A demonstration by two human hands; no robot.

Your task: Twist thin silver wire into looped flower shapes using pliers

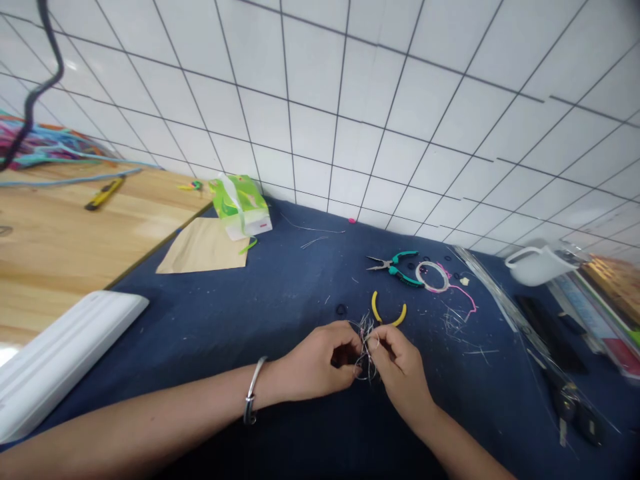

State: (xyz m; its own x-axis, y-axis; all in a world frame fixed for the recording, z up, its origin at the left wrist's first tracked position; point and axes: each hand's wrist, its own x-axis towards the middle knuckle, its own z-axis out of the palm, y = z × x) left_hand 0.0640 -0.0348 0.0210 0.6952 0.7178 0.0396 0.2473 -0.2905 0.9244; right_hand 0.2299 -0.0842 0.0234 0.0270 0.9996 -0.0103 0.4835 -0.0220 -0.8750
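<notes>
A tangled bundle of thin silvery wire (367,350) is held between my two hands, low over the dark blue cloth. My left hand (325,357) is curled around its left side, thumb and fingers closed on the strands. On the other side my right hand (403,370) pinches wire between thumb and fingertips. Just beyond the hands lie yellow-handled pliers (403,315), their jaws hidden behind my right hand and the bundle. Farther back, teal-handled long-nose pliers (395,267) rest with the jaws spread. A small black ring (341,310) lies near my left hand.
A coil of pale wire (433,277) with pink cord and scattered wire offcuts lie to the right. Along the right stand a white cup (540,263) and long wires (487,287). Leftward are brown paper (203,247), a green tissue pack (240,203) and a white box (75,357).
</notes>
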